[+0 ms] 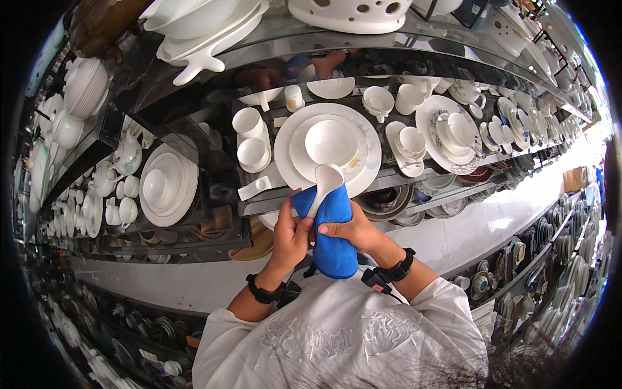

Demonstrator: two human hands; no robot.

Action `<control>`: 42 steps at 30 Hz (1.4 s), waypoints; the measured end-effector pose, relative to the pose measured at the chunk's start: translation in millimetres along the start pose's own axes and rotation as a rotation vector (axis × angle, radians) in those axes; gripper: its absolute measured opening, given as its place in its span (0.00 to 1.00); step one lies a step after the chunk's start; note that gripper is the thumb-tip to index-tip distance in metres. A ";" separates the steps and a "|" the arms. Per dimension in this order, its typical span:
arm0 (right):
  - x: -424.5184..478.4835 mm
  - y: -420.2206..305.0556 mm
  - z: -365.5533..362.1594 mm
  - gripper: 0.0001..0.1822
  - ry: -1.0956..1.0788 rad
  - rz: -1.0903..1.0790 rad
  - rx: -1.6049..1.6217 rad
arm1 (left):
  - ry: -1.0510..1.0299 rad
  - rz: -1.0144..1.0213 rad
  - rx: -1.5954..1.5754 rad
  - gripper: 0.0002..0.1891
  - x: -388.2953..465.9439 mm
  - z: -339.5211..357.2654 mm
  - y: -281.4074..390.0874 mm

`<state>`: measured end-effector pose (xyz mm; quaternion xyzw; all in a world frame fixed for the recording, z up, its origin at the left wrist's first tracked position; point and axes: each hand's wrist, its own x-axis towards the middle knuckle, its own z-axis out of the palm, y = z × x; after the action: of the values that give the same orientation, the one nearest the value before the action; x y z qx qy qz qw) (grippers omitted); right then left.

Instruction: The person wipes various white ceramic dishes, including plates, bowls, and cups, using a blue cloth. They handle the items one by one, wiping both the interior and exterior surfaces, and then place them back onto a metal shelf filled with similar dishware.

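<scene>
My left hand [290, 238] grips the handle of a white ceramic spoon [329, 177], whose bowl points away from me. A blue cloth [336, 243] lies under and around the handle, held in my right hand [357, 228] with the thumb on top; the fingers beneath are hidden. Just beyond the spoon, a white bowl [331, 141] sits on stacked white plates [286, 146] on the shelf. To their left a white cup [248, 122] and a smaller cup [252, 153] share an oblong tray. A white spoon rest [254, 188] lies near the shelf's front edge.
Above is a glass shelf with a pierced white ceramic piece [347, 17] and a handled dish [199, 63]. Another plate set [449, 136] stands to the right, and a further set [167, 185] to the left. Racks of dishes [544, 243] line the lower right.
</scene>
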<state>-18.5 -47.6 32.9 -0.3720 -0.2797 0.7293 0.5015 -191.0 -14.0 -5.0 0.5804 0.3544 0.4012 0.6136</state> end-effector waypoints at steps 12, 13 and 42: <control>26.3 11.9 16.3 0.35 0.018 0.032 0.006 | -0.006 -0.002 0.039 0.32 6.8 -37.6 19.7; 28.9 10.7 18.3 0.35 0.025 0.038 -0.019 | -0.003 -0.010 0.064 0.32 8.2 -39.9 21.1; -25.1 -3.0 -1.1 0.34 0.433 -0.104 -0.100 | -0.220 -0.002 0.075 0.18 32.0 -23.4 1.8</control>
<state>-10.6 -70.1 41.2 -0.5293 -0.2200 0.5908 0.5678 -198.5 24.9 -4.0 0.6432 0.3003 0.3208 0.6270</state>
